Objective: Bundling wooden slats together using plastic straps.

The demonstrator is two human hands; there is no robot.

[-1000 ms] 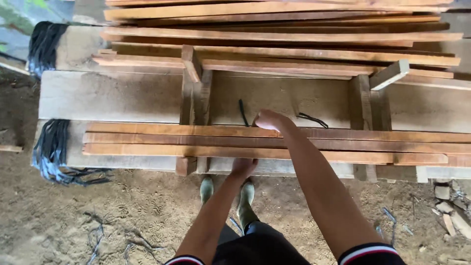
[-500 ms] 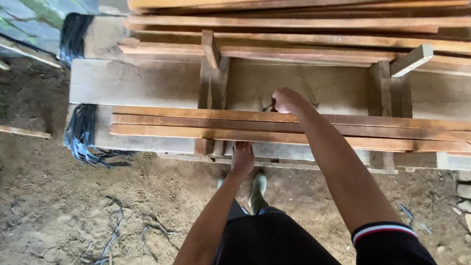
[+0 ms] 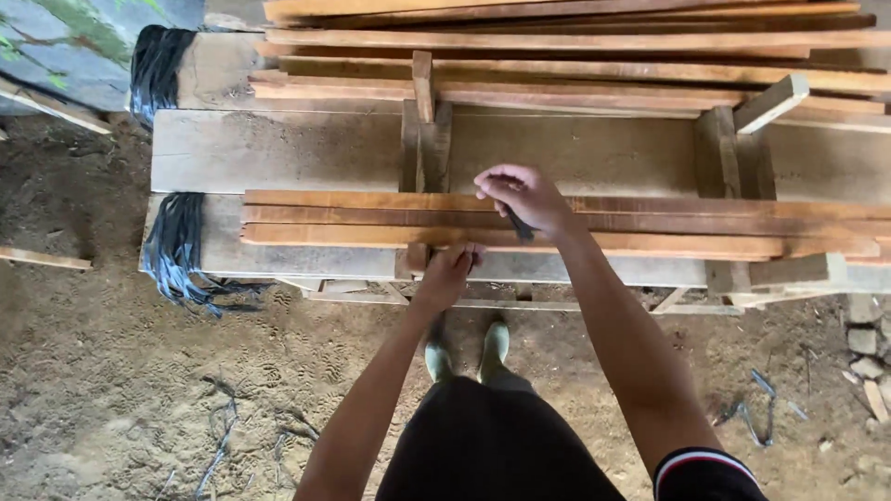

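Right hand (image 3: 524,198) has come back over the bundle of wooden slats (image 3: 557,223), now pinching a black strap (image 3: 516,223) hanging down; left hand (image 3: 448,269) curls just below it at the near edge; slats run left-right.

The right hand (image 3: 527,197) is pinching a black strap (image 3: 517,223) above the bundle of reddish wooden slats (image 3: 353,217) lying along the front edge of the grey plank stack (image 3: 278,153). The left hand (image 3: 449,271) is gripping the bundle's near edge from below.
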